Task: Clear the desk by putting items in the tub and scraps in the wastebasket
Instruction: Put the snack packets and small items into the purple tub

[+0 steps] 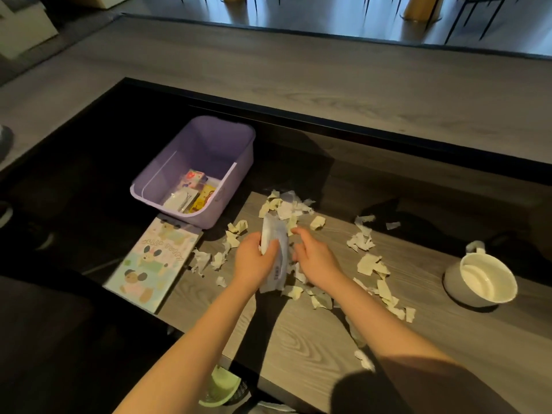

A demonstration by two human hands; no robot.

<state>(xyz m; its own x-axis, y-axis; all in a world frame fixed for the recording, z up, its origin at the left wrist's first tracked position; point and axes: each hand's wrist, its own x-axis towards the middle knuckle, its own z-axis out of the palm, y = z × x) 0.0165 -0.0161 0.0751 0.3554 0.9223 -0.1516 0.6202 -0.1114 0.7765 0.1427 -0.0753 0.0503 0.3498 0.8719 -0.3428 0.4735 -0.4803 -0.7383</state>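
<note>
- Pale green plastic wastebasket (219, 389): on the floor below the near edge of the grey wood-grain counter (298, 339).
- Left hand (254, 258): fingers curled round the white and lilac plastic packet (276, 264), over the counter's middle.
- Right hand (313, 256): fingers loosely spread, just beside the packet; contact cannot be told.
- Torn cream and white paper scraps (370, 264): scattered round both hands.
- Lilac plastic tub (209, 138): far left, small packets inside.

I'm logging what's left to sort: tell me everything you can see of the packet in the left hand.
The packet is a long, soft, whitish-lavender plastic pack with a barcode near its near end. It points away from the person, over paper scraps on the desk. The left hand grips its middle; the right hand sits beside it, contact unclear.
</note>
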